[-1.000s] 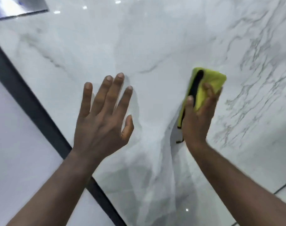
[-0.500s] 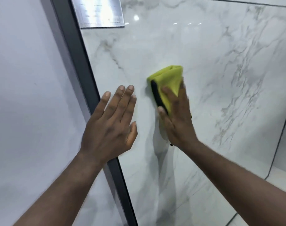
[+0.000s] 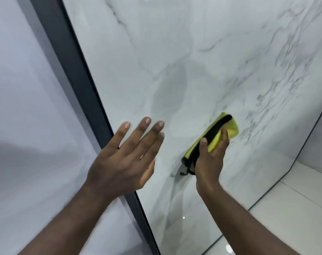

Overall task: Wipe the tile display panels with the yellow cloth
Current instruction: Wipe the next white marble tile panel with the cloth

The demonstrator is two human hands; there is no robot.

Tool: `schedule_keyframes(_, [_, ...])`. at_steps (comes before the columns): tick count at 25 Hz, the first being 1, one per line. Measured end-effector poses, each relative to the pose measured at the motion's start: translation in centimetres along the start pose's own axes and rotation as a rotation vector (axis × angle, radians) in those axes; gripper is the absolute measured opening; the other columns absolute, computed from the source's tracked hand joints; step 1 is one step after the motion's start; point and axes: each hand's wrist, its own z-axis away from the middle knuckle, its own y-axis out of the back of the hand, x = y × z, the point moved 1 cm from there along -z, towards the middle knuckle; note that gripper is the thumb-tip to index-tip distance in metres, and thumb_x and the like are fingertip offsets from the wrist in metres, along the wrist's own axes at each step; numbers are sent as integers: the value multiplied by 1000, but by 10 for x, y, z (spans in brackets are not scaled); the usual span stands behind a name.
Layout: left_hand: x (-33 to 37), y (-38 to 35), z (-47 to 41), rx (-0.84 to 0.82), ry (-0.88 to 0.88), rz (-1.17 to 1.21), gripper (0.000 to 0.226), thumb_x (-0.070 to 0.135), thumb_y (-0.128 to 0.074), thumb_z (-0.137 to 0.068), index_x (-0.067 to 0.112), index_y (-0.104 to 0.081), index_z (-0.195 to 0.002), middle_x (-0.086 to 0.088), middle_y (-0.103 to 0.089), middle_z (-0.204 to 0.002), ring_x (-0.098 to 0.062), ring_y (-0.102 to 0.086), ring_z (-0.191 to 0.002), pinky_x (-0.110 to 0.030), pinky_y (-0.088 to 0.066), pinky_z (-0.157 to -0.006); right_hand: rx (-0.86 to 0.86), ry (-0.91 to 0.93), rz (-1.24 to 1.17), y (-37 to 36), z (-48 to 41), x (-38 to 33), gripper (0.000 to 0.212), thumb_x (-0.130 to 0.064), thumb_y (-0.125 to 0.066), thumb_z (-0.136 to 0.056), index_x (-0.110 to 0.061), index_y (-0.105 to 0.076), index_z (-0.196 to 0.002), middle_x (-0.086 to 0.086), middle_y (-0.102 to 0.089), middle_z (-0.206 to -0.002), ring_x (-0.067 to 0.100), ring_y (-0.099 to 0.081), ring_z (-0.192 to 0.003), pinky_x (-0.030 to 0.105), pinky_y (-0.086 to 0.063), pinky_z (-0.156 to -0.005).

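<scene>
A white marble-patterned tile panel with grey veins fills most of the frame's centre and right. A plain pale panel covers the left side, and a dark frame strip runs diagonally between the two. Glossy floor tiles show at lower right. The left hand, lower centre, is spread flat with straight fingers, holding nothing, over the strip's edge. The right hand grips the folded yellow cloth, black-edged, against the marble panel right of centre.
</scene>
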Motion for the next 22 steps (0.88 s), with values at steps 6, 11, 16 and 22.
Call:
schedule_keyframes(6, [10,1,1,35,30,-42,74,38,-75,-86,13,-60,-155,-7,-55,-162,-31,-52,-150,-52,-39,-120,59,-188,-187,10,-3,16,61,-32,-57,-109,-60,-28,-155,-23,-37,-163,4,-43,-146,45,-42,-121])
schedule_keyframes(11, [13,-2,6,14,10,-109,78,42,-73,-84,13,-61,-155,-8,-56,-162,-33,-49,-152,-52,-31,-123,55,-198,-136,13,1,43,60,-35,-55,-110,-65,-25,-153,-33,-16,-170,3,-19,-159,47,-30,-128])
schedule_keyframes(16, [11,0,3,-30,22,-60,76,43,-71,-87,14,-58,-157,-6,-53,-165,-31,-48,-154,-52,-31,-123,-20,37,-113,10,5,33,65,-31,-59,-104,-63,-30,-153,-23,-24,-170,5,-20,-159,47,-27,-129])
schedule_keyframes(22, [-21,23,3,-7,173,117,67,30,-71,-95,8,-57,-156,-10,-48,-167,-28,-41,-157,-53,-24,-130,-124,403,2,-18,14,-26,66,-19,-57,-105,-39,-30,-163,-5,-7,-178,9,-5,-163,42,-19,-131])
